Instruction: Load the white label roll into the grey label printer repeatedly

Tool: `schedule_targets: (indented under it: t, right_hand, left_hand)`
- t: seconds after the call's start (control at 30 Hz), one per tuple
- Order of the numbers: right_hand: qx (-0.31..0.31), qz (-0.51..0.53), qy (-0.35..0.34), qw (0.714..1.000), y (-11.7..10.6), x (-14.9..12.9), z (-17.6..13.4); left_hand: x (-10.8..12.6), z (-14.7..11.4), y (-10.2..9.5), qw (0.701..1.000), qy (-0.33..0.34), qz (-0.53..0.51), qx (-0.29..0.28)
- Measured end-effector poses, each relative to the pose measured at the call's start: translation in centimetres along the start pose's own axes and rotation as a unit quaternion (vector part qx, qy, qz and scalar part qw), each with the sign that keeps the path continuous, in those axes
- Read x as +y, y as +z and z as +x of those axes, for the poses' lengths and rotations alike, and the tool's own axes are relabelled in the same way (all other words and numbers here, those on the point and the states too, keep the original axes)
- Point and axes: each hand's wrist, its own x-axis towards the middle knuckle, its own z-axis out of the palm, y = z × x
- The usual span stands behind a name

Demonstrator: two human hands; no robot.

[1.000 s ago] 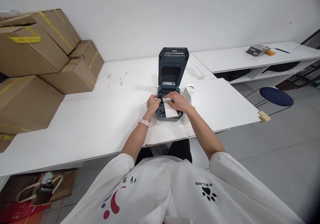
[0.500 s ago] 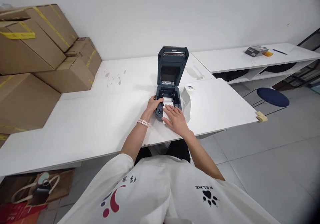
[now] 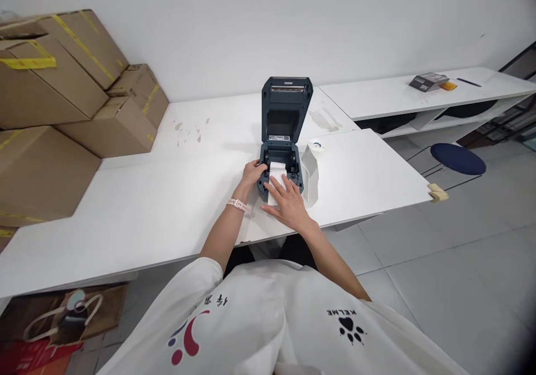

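A dark label printer (image 3: 287, 110) stands on the white table with its lid raised. In its bay lies a roll of white label paper (image 3: 278, 166), whose strip runs out over the front edge. My left hand (image 3: 252, 174) grips the printer's left side, thumb over the rim and fingers along the outside. Spread and fairly flat, the fingers of my right hand (image 3: 288, 203) rest on the paper strip and the printer's front. Part of the strip is hidden under that hand. A torn piece of white backing paper (image 3: 310, 177) lies just right of the printer.
Cardboard boxes (image 3: 46, 168) are stacked on the table's left. A white roll end (image 3: 317, 147) sits behind the backing paper. On the far right shelf lie a small box (image 3: 427, 82) and a pen (image 3: 469, 82). A blue stool (image 3: 458, 159) stands beyond the padded table corner (image 3: 438, 192).
My left thumb has drawn back from the paper roll to the printer's left rim. My right hand has shifted slightly left and spread its fingers more over the strip.
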Motion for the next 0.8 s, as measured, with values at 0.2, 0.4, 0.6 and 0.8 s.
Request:
schedule_targets:
  t: [0.2, 0.4, 0.6, 0.8]
  right_hand:
    - [-0.018, -0.004, -0.013, 1.000, 0.09, 0.33, -0.21]
    - [-0.031, -0.004, -0.008, 0.999, 0.02, 0.41, -0.21]
    - [-0.034, 0.004, 0.000, 0.999, -0.52, 0.28, -0.22]
    - [-0.034, 0.006, 0.002, 0.999, -0.73, 0.10, -0.24]
  left_hand:
    - [0.64, -0.75, 0.28, 0.999, -0.019, -0.035, 0.012]
    - [0.34, -0.53, 0.25, 0.999, -0.036, -0.039, 0.013]
    - [0.12, -0.43, 0.38, 0.998, -0.043, -0.043, 0.006]
    - [0.35, -0.62, 0.39, 0.998, -0.050, -0.045, 0.004]
